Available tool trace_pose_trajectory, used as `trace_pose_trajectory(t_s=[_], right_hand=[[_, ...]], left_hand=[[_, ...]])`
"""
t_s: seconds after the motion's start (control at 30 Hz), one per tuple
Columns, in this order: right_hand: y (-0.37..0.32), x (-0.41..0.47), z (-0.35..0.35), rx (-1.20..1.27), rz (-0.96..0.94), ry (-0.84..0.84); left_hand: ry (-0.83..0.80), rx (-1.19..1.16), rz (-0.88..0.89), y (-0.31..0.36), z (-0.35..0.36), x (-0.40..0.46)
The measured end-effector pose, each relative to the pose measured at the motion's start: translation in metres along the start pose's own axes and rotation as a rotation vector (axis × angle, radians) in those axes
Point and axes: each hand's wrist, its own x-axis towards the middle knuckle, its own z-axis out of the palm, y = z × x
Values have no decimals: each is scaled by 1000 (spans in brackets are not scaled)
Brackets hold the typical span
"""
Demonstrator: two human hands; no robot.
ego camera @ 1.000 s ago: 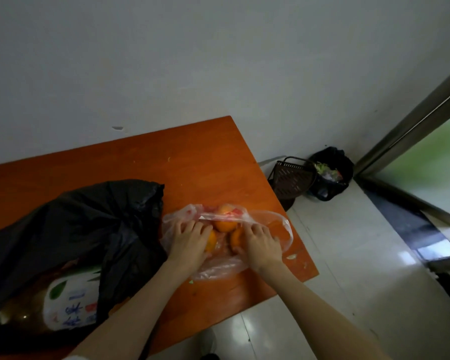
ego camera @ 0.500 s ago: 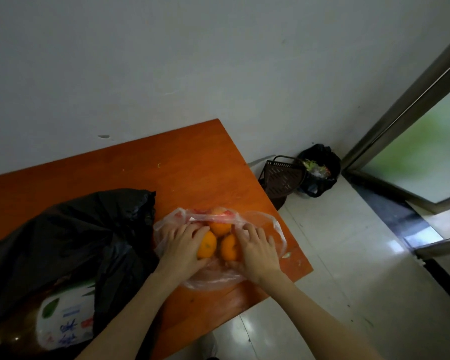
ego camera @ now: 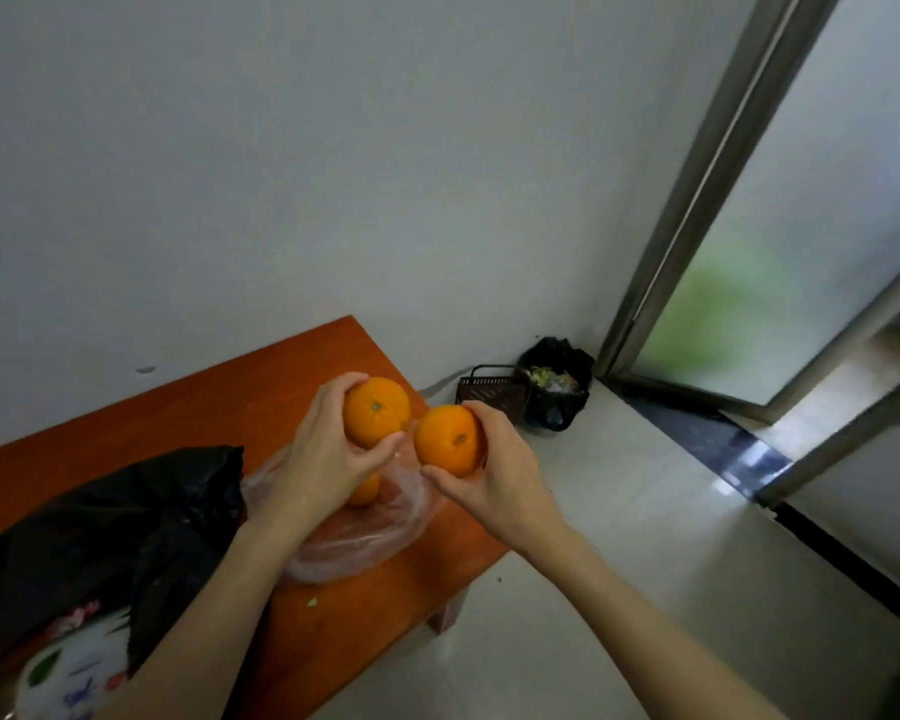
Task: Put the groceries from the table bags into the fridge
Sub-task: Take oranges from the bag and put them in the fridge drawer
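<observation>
Left hand grips an orange, right hand grips another, both above the clear bag on the table. A white label in the black bag is too blurred to read.

orange table | on it: black bag, clear bag
</observation>
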Motion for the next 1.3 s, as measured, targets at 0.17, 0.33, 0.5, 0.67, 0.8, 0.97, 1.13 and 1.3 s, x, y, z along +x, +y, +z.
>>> trace_pose_trajectory(t_s=[0.17, 0.33, 0.5, 0.67, 0.8, 0.97, 1.13, 1.3], right_hand=[[23, -78, -84, -61, 109, 185], [61, -197, -175, -138, 267, 352], [88, -335, -258, -175, 507, 545], [99, -461, -335, -247, 724, 748], [103, -542, -381, -322, 868, 942], [117, -614, -426, -394, 1011, 1109], [146, -667, -488, -473, 1112, 1207], [175, -698, -576, -546, 1126, 1297]], left_hand=[[-83, -81, 183, 89, 49, -38], [-246, -148, 317, 178, 130, -103], [-507, -205, 504, 271, 214, -183], [-690, -287, 711, 364, 290, -250], [-848, -350, 869, 433, 343, -305], [-996, -441, 1052, 516, 401, -363], [-1037, -558, 1095, 593, 455, -410], [-986, -685, 1002, 677, 501, -435]])
